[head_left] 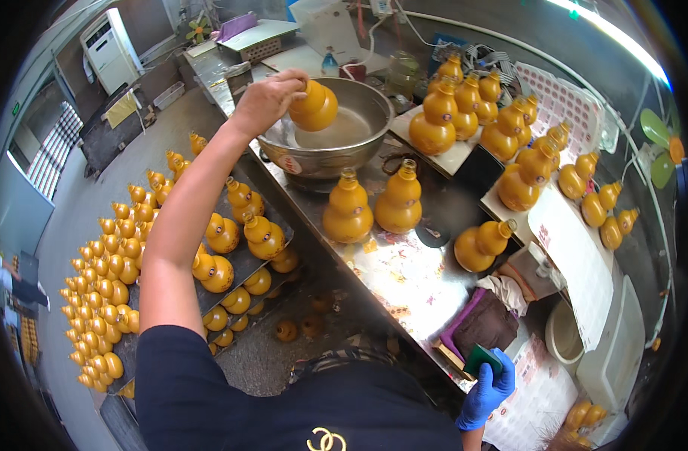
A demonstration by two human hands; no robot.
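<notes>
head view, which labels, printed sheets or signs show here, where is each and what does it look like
Label strip: long white sheet, faint print, hanging over the right bench edge.
Printed sheet: white with red marks, beside the blue-gloved right hand.
Sticker: small, white and red, on the steel basin wall.

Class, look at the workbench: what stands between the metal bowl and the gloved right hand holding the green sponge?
In the head view, two upright orange gourd bottles stand just below the metal bowl; nearer the right hand lies a dark purple cloth.

Gourd [314,107] neck hidden by left hand [265,101].
</notes>
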